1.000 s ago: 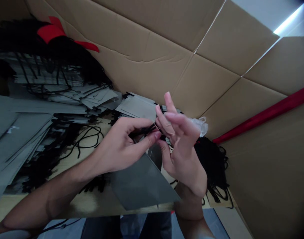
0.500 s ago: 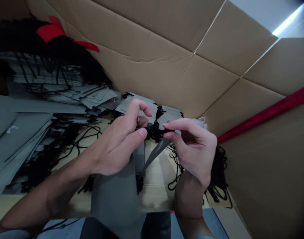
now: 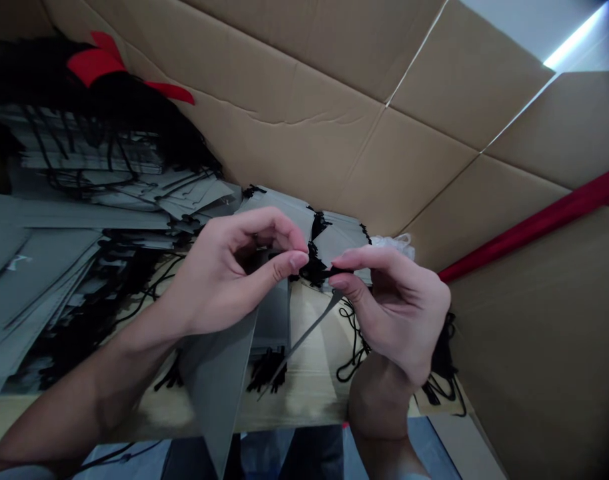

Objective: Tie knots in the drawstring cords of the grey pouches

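Observation:
My left hand (image 3: 239,273) is closed, thumb and forefinger tips together. Below it hangs a flat grey drawstring pouch (image 3: 217,387), tilted and reaching past the table's front edge; where the fingers grip it is hidden. To the right, my right hand (image 3: 399,300) pinches a short piece of black cord (image 3: 341,270) between thumb and forefinger. A thin grey strip (image 3: 304,340), seen nearly edge-on, slants down to the left from just below those fingertips. A small gap separates the two hands. Under them lies a stack of grey pouches (image 3: 272,320) with black cord ends.
Large piles of grey pouches (image 3: 49,267) with black cords fill the left side. A black bundle with a red band (image 3: 97,65) lies at the back left. Cardboard walls (image 3: 304,87) enclose the wooden table (image 3: 314,387). Clear plastic (image 3: 394,245) and loose cords (image 3: 354,340) lie right.
My left thumb and forefinger have come together, and that hand has turned. The hanging grey pouch has swung narrower, exposing the stack below. My right hand has shifted slightly right, still pinching the cord.

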### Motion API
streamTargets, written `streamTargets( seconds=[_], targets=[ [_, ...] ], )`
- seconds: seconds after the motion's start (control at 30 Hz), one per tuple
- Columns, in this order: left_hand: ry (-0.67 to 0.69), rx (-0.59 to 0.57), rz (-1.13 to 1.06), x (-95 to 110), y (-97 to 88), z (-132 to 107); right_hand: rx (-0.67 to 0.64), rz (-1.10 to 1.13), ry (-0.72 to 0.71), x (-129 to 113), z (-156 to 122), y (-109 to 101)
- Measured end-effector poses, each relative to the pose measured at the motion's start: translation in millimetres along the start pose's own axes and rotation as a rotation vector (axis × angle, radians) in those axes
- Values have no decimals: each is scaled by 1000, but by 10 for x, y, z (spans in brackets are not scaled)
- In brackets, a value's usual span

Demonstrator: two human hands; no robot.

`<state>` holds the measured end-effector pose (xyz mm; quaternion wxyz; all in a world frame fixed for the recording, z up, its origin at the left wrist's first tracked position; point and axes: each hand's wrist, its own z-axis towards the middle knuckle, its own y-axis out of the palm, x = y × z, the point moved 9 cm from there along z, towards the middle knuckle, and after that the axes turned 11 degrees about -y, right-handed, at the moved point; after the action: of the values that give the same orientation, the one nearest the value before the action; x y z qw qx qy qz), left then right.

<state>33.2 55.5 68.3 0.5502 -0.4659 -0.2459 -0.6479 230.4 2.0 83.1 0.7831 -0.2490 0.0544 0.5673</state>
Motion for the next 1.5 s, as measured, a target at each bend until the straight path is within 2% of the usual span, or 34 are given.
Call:
streamTargets(
  seconds=[0.2, 0.4, 0.57, 0.93, 1.13, 1.5],
  targets=[
    [-24, 11, -15, 14, -14, -29, 19, 26, 0, 18, -4, 24],
    [70, 134, 22, 31, -75, -73, 48, 50, -47, -19, -4, 31],
    [117, 188, 79, 44, -87, -127, 49, 40, -16, 15, -8, 42],
    [148, 161, 61, 93, -76, -121, 51, 35, -1, 66, -17, 24],
    [120, 129, 51, 69, -60, -118, 38, 35, 23, 96, -25, 38],
    [119, 135, 49, 59, -68, -109, 29, 21, 11, 82, -17, 43]
  ],
)
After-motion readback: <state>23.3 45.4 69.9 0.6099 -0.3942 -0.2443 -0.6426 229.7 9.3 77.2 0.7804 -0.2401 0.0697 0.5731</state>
